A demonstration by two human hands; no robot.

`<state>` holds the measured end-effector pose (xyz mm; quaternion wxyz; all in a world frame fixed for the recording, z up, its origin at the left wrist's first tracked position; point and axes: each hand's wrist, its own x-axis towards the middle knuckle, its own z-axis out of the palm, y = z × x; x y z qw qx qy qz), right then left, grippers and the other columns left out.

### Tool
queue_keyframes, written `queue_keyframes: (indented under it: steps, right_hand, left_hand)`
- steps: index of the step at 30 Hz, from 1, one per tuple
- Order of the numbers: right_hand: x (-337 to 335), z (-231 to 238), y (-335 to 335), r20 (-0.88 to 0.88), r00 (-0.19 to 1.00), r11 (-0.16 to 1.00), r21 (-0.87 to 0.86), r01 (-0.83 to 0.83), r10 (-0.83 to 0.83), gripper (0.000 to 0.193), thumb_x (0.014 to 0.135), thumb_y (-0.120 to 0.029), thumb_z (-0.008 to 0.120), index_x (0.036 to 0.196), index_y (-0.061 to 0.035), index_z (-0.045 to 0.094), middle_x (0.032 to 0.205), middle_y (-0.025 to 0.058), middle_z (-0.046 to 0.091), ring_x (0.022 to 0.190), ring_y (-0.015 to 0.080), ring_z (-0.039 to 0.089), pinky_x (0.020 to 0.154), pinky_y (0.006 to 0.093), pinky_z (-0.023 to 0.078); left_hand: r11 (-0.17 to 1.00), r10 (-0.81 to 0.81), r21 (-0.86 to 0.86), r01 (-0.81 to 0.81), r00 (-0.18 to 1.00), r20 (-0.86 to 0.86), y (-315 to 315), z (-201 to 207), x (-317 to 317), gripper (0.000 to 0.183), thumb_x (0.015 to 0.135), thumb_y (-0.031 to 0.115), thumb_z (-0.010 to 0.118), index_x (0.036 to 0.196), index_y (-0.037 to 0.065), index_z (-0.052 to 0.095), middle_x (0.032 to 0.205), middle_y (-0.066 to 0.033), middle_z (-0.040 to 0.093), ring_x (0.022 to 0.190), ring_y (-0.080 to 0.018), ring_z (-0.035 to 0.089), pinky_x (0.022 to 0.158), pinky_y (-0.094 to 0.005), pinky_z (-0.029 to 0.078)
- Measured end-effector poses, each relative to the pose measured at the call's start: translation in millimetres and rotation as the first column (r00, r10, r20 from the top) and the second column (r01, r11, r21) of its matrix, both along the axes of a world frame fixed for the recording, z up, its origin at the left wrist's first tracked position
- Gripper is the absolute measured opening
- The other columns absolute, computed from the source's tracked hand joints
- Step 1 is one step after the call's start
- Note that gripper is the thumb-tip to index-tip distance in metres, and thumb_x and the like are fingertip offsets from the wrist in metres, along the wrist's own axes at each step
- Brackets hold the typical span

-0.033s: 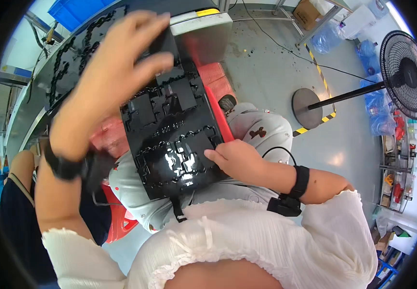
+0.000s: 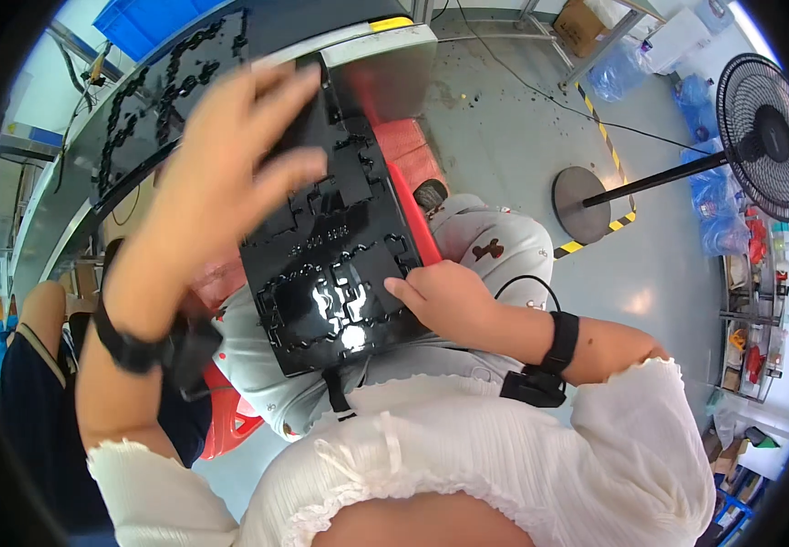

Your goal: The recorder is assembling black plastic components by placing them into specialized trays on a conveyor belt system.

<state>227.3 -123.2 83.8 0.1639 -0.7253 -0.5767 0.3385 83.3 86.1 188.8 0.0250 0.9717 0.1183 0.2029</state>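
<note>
A black moulded plastic tray with shaped recesses and a glossy surface lies across my lap. Its far end reaches the table's edge. My right hand holds the tray's right edge near my body, thumb on top and the other fingers mostly hidden beneath. Over the tray's far left part hovers my left hand, blurred by motion, its fingers and thumb apart with nothing visible in them. It covers part of the tray. Beyond it, a second black moulded tray rests on the table.
The table's pale edge runs close beyond my tray. A blue bin stands at the far left. Another person's arm shows at left. A red stool is below left. On the right stands a black floor fan on the grey floor.
My left hand has moved a little nearer to me, with its wrist shifting slightly right. Small pale glints in the tray's middle recesses no longer show. My right hand stays on the edge.
</note>
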Motion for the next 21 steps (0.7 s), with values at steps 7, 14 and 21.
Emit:
queue_keyframes:
  steps: [7,14,21]
  right_hand:
    - [-26.9,9.2,-16.5,0.402,0.863,0.925,0.089,-0.37,0.307,0.042,0.09,-0.043,0.053,0.078,-0.0046,0.066,0.081,0.0135,0.066,0.08,0.029,0.064,0.071,0.0412,0.05]
    - [-25.5,-11.0,-36.8,0.674,0.656,0.765,0.207,-0.609,0.34,0.062,0.088,-0.045,0.055,0.129,0.0011,0.049,0.143,0.0199,0.038,0.136,0.0272,0.032,0.108,0.0502,0.025]
    - [17.2,50.9,106.6,0.748,0.662,0.66,0.52,-0.542,-0.047,0.067,0.08,-0.024,0.064,0.138,-0.0042,0.038,0.145,0.0163,0.035,0.136,0.0306,0.032,0.106,0.0522,0.029]
  left_hand:
    - [0.924,0.124,-0.317,-0.216,0.95,-0.287,-104.7,-95.4,-106.8,0.069,0.07,0.02,0.076,0.132,0.005,0.048,0.135,-0.0198,0.043,0.125,-0.0372,0.042,0.104,-0.047,0.034]
    - [0.957,0.107,-0.224,-0.186,0.94,-0.324,-139.7,-118.3,-120.9,0.062,0.087,0.026,0.059,0.135,-0.007,0.038,0.147,-0.0269,0.025,0.138,-0.0404,0.023,0.112,-0.0522,0.019]
    - [0.934,0.228,-0.204,-0.293,0.929,-0.293,-152.3,-127.7,-114.4,0.068,0.09,0.033,0.054,0.139,-0.008,0.031,0.151,-0.0271,0.017,0.141,-0.039,0.016,0.113,-0.0535,0.01]
